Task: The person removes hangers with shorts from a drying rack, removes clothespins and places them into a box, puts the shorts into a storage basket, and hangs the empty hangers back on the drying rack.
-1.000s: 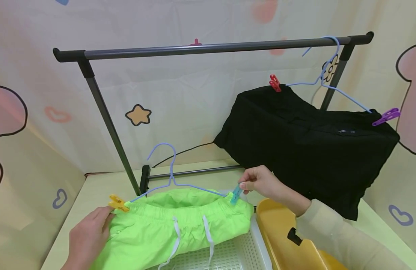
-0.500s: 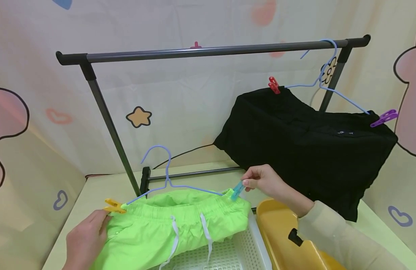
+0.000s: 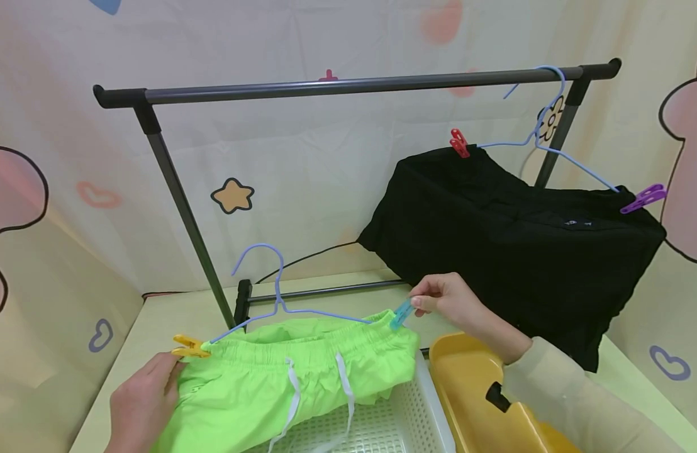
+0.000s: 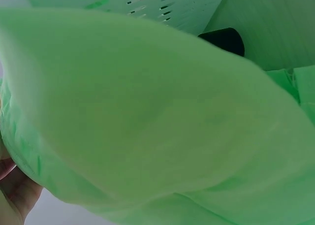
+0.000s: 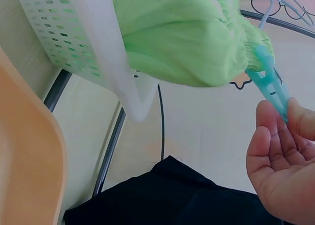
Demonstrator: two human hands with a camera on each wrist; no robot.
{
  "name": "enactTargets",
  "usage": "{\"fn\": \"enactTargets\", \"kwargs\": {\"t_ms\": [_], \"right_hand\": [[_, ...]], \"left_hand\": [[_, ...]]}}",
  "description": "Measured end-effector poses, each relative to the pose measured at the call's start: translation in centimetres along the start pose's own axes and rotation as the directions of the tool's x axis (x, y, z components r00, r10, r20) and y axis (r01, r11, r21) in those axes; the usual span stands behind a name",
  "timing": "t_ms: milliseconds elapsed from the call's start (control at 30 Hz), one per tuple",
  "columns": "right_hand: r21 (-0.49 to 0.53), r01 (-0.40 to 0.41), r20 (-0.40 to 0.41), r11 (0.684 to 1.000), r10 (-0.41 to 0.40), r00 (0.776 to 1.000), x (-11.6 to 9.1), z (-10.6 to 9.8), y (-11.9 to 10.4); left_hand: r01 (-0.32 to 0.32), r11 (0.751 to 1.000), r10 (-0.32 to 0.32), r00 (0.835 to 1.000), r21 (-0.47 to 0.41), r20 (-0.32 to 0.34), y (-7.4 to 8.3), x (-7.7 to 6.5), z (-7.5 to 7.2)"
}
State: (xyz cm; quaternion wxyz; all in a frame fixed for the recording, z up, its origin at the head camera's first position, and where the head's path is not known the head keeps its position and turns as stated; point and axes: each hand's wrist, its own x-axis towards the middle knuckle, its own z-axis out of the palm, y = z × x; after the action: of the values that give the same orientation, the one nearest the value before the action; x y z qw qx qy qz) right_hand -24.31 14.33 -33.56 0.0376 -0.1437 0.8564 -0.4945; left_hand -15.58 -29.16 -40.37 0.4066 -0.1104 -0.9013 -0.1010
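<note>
Bright green shorts (image 3: 229, 390) with white drawstrings (image 3: 345, 379) hang along the lower arms of a blue hanger (image 3: 278, 296). A yellow clothespin (image 3: 190, 346) clips the left end of their waistband. Just below it my left hand (image 3: 141, 399) grips the side of the shorts; fabric fills most of the left wrist view, with a bit of that hand (image 4: 19, 193) at its edge. My right hand (image 3: 453, 305) pinches a teal clothespin (image 3: 402, 313) between thumb and fingers. In the right wrist view, the teal clothespin's (image 5: 269, 82) tip bites the waistband's right end.
Below the shorts stands a white perforated basket (image 3: 433, 402), with a yellow-orange container (image 3: 462, 377) to its right. Behind is a dark metal rack (image 3: 348, 87). Black clothing (image 3: 524, 251) hangs at its right from another blue hanger (image 3: 580, 168), held by red (image 3: 459, 143) and purple (image 3: 643, 198) clothespins.
The hanger and green shorts have shifted slightly left. My right hand has moved a little right with the teal clothespin, which now tilts more. The left hand has drifted slightly left.
</note>
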Motion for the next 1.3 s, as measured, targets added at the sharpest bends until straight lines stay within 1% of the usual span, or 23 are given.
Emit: {"fn": "enactTargets", "kwargs": {"t_ms": [267, 467, 733, 867, 1033, 1167, 1300], "right_hand": [[-0.01, -0.007, -0.001, 1.0, 0.007, 1.0, -0.1, -0.2, -0.1], [0.002, 0.007, -0.014, 1.0, -0.007, 1.0, -0.2, -0.4, -0.1], [-0.015, 0.071, -0.03, 0.997, -0.071, 0.997, -0.2, -0.3, -0.1], [-0.035, 0.117, -0.033, 0.992, -0.119, 0.992, -0.3, -0.1, -0.4], [-0.092, 0.168, -0.021, 0.981, -0.171, 0.985, -0.5, 0.2, -0.9], [-0.117, 0.182, 0.0, 0.976, -0.183, 0.983, -0.6, 0.5, -1.1], [-0.078, 0.176, 0.034, 0.981, -0.174, 0.984, -0.5, 0.8, -1.3]], "left_hand": [[0.007, 1.0, -0.007, 1.0, 0.002, -0.005, 0.1, 0.1, -0.2], [0.011, 1.0, -0.011, 1.0, -0.005, 0.0, 0.1, 0.0, -0.3], [-0.002, 1.0, 0.002, 1.0, -0.001, 0.006, 0.1, 0.0, -0.3], [-0.018, 1.0, 0.019, 1.0, 0.009, -0.006, 0.1, 0.1, -0.4], [-0.06, 0.998, 0.061, 0.998, 0.009, -0.02, 0.1, 0.3, -0.5], [-0.092, 0.996, 0.092, 0.995, 0.005, -0.03, 0.2, 0.5, -0.5], [-0.097, 0.995, 0.096, 0.994, 0.0, -0.043, 0.3, 0.8, -0.4]]}}
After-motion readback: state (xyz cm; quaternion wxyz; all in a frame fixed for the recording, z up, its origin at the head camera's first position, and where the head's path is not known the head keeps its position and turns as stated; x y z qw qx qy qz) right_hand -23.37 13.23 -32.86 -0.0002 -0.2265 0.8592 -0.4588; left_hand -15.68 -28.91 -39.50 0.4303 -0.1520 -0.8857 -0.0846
